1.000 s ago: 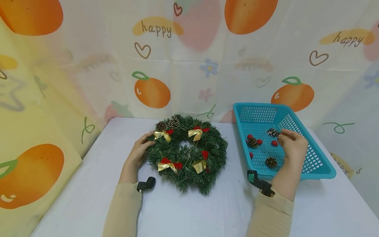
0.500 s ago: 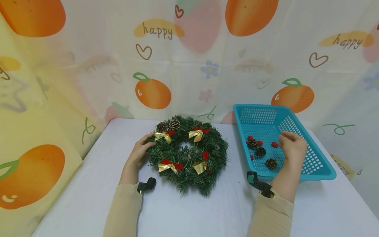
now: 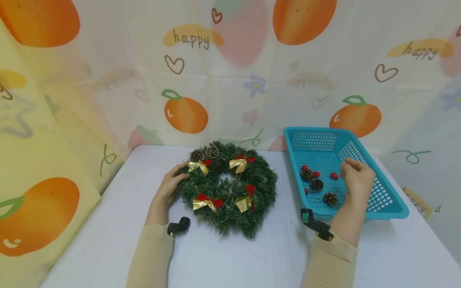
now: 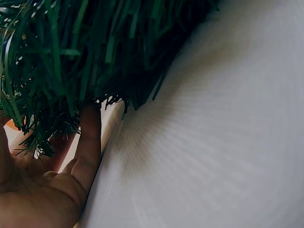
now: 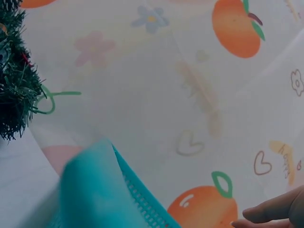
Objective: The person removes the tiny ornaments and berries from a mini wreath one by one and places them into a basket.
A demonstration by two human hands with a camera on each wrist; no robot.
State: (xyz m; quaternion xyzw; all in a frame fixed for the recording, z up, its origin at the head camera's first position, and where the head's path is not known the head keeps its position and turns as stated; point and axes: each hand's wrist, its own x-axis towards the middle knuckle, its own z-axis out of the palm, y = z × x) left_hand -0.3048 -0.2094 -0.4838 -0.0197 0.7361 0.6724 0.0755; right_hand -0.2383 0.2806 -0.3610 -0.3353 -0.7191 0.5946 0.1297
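Observation:
My left hand (image 3: 170,185) rests at the left edge of a green wreath (image 3: 264,180), with a finger reaching under the needles in the left wrist view. The wreath bears several gold-and-red bows (image 3: 204,203) and two pinecones (image 3: 211,151). Over the right part of a blue plastic basket (image 3: 363,216), my right hand (image 3: 358,178) hangs with loosely curled fingers and nothing visible in them. Its thumb and a fingertip (image 5: 270,211) lie close together in the right wrist view. Inside the basket lie three pinecones (image 3: 329,199) and several small red balls (image 3: 334,175).
A white cloth covers the table (image 3: 234,260). Behind it hangs a curtain (image 3: 230,80) printed with oranges and hearts. The basket's high perforated walls surround the loose pieces.
A pinecone in my right fingers one second ago has been let go and now lies in the basket beside the others. My left hand and the wreath stay in place.

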